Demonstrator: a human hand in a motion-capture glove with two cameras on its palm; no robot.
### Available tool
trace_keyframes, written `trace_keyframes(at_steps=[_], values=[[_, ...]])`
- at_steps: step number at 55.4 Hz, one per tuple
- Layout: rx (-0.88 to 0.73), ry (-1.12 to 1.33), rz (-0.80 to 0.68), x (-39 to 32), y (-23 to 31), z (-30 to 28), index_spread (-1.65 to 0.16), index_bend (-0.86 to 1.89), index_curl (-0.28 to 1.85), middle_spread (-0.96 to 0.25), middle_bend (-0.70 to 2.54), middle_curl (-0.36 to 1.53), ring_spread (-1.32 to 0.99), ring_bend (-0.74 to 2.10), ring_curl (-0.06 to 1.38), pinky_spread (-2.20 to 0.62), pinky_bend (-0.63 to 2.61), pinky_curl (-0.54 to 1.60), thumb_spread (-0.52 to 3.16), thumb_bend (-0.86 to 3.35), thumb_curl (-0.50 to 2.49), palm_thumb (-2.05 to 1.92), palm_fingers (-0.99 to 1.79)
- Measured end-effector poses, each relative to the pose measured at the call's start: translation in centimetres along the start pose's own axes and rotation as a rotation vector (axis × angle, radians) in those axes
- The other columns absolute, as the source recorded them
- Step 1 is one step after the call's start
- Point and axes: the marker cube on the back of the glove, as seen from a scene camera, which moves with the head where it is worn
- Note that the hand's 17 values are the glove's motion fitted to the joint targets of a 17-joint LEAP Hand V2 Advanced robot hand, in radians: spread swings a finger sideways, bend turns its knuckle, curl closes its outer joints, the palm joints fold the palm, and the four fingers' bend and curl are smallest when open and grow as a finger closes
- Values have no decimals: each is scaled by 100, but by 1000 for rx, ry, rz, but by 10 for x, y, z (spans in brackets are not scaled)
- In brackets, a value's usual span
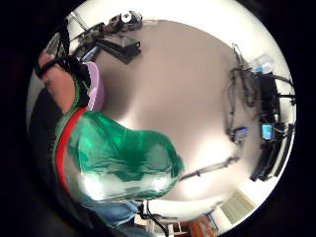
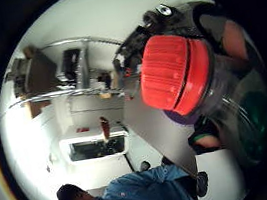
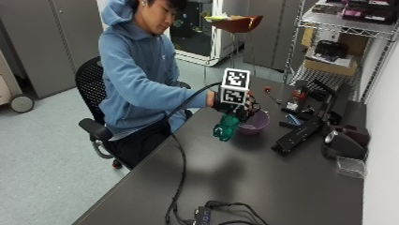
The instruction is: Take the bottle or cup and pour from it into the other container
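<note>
In the outside view my gloved right hand (image 3: 235,108) grips a green transparent bottle (image 3: 224,127) and holds it above the dark table (image 3: 262,183). The bottle hangs tilted, its base low toward the person, right beside a purple bowl (image 3: 255,123). The little finger side palm view is filled by the green bottle (image 1: 123,155), with the purple bowl (image 1: 95,85) just past it and a finger (image 1: 55,81) curled at the edge. Its red screw cap (image 2: 175,73) sits on the bottle's neck, close in the thumb side palm view.
Black devices (image 3: 302,131) and a clear box (image 3: 350,166) lie at the table's far right. A cable and hub (image 3: 209,216) sit at the near edge. A wire shelf (image 3: 340,42) stands behind the table. The person sits in a black chair (image 3: 90,84).
</note>
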Motion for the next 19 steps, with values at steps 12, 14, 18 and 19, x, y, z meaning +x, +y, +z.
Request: trace_keyframes(at_steps=[12,14,18,19], values=[[-227,571,104,-27,-16,-6,-8,16,40,-4,24,48,-9,44,42,4,28,36,32,-4,67,104,111],[-251,653,108,-32,-19,-6,-8,16,40,-4,24,48,-9,44,42,4,28,36,32,-4,67,104,111],[-286,716,116,-53,-25,-3,-8,15,41,-4,23,48,-9,44,43,4,27,36,32,-3,68,104,111],[-285,744,141,-58,-28,-1,-8,15,41,-4,23,49,-10,43,43,3,27,36,32,-3,68,104,111]])
